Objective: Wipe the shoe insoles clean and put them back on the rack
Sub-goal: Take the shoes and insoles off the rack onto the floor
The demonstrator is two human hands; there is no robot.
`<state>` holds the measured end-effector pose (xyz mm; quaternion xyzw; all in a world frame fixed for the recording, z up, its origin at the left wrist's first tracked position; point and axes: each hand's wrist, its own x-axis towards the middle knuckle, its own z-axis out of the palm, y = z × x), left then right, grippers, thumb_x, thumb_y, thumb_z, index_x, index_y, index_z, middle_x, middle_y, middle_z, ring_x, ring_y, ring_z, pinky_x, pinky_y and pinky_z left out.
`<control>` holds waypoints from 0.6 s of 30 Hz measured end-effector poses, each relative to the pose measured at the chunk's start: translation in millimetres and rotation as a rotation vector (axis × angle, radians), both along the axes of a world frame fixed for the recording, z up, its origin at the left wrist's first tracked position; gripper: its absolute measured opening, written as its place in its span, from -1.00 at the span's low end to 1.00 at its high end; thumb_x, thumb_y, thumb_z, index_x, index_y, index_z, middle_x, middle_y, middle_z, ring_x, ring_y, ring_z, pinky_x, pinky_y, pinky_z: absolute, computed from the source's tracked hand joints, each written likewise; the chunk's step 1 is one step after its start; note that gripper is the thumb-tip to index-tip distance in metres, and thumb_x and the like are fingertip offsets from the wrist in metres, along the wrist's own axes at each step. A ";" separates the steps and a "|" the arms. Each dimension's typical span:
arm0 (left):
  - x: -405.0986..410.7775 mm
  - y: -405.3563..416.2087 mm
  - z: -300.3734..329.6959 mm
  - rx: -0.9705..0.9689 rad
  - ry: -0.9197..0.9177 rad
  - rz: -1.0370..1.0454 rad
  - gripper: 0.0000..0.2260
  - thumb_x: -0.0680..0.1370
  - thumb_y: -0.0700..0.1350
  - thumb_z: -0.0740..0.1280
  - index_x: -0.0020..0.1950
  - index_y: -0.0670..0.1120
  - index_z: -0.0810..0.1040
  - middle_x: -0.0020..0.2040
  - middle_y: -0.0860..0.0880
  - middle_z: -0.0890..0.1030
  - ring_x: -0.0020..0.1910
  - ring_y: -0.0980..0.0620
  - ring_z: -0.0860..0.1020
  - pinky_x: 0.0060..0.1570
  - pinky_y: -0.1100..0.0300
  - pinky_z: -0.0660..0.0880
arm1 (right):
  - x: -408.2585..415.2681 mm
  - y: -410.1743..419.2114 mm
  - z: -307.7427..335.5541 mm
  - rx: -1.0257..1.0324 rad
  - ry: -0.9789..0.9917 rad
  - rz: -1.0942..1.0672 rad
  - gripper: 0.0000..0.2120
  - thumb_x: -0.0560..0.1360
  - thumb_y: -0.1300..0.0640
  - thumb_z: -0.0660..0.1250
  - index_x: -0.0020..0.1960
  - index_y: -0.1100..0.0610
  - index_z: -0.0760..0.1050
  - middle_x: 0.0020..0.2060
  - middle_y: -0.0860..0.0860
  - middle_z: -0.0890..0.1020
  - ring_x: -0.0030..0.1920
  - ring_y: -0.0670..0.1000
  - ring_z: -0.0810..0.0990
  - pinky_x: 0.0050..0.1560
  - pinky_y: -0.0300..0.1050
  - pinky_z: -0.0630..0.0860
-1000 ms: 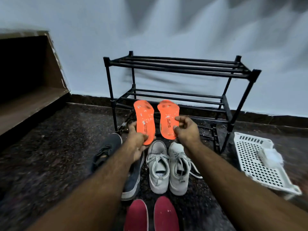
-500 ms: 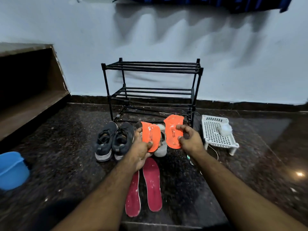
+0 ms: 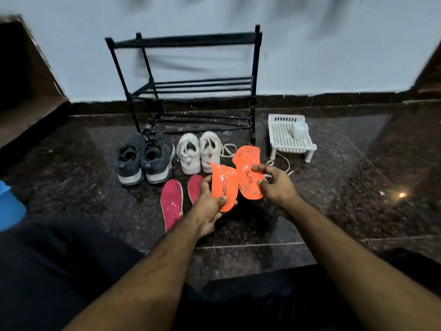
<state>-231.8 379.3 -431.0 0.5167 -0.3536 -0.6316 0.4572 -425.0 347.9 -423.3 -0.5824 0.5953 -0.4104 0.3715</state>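
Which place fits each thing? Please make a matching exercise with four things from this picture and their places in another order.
Things:
1. orange foam insoles
2. red foam insoles
3. grey sneakers
4. small white block

Places:
A. on the white perforated plastic tray
B. flat on the floor, nearest the person
C. left of the white sneakers
D. held, one in each hand

Pairs: 1-D, 2-B, 3-C, 4-A

The left hand (image 3: 210,206) hides most of the right-hand red insole (image 3: 194,187) on the floor. A blue container (image 3: 9,206) is cut off by the left edge. Motion blur smears the black rack (image 3: 186,41) along its top shelf. Small print on both orange insoles (image 3: 224,185) is unreadable, and the pale object (image 3: 299,129) on the white tray (image 3: 284,139) cannot be identified.
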 end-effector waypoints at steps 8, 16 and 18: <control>-5.3 19.8 -75.6 0.244 -0.249 0.031 -0.46 0.51 -0.42 0.28 0.38 0.00 0.28 0.15 -0.10 0.59 0.08 -0.11 0.59 0.08 -0.16 0.60 | -22.0 13.3 -75.0 0.385 0.308 0.146 -0.61 0.48 0.43 0.31 0.13 0.01 0.54 -0.09 0.02 0.63 -0.30 -0.09 0.52 -0.39 -0.32 0.41; -34.1 7.4 -92.2 0.150 -0.520 0.055 -0.68 0.49 -0.35 0.28 0.21 -0.14 0.36 0.00 -0.13 0.58 -0.21 -0.06 0.60 -0.52 0.20 0.52 | -20.4 4.8 -77.7 0.494 0.696 0.176 -0.54 0.43 0.27 0.36 0.27 -0.07 0.52 0.19 0.05 0.61 0.13 0.07 0.61 0.15 -0.15 0.52; -36.5 4.2 -95.6 0.128 -0.577 0.023 -0.68 0.53 -0.28 0.28 0.24 -0.12 0.32 0.03 -0.11 0.57 -0.21 -0.07 0.62 -0.51 0.14 0.54 | -15.8 0.3 -78.7 0.479 0.693 0.164 -0.61 0.44 0.20 0.39 0.22 -0.10 0.53 0.18 0.06 0.61 0.12 0.10 0.61 0.18 -0.08 0.54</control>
